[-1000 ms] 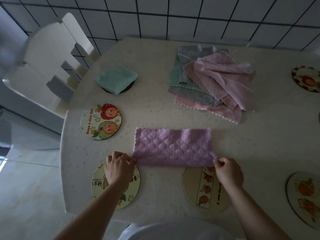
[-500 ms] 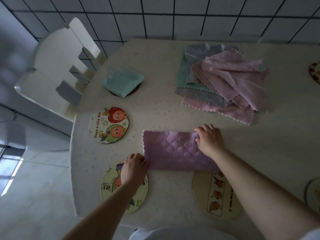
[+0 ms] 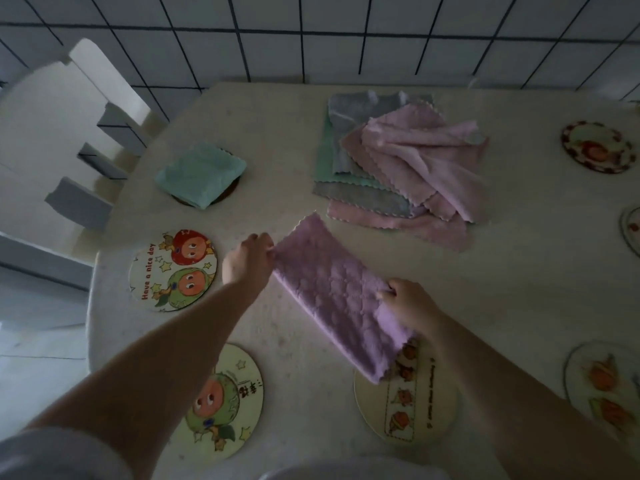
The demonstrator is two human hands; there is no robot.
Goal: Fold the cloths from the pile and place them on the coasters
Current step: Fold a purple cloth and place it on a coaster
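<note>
A purple quilted cloth, folded into a long strip, lies slanted across the table's middle. My left hand pinches its far end. Its near end, which overlaps a cream coaster with a picture strip, is gripped by my right hand. The pile of pink, grey and green cloths lies behind. A folded green cloth sits on a dark coaster at the far left. Bare coasters: "Have a nice day" and a fruit-face one.
A white chair stands at the table's left side. More coasters lie along the right edge, one far and one near. A tiled wall rises behind the cream table.
The cloth lay flat and straight with my right hand pressing on top. Now both hands hold its ends and it has swung to a slant, the left end moved away from me.
</note>
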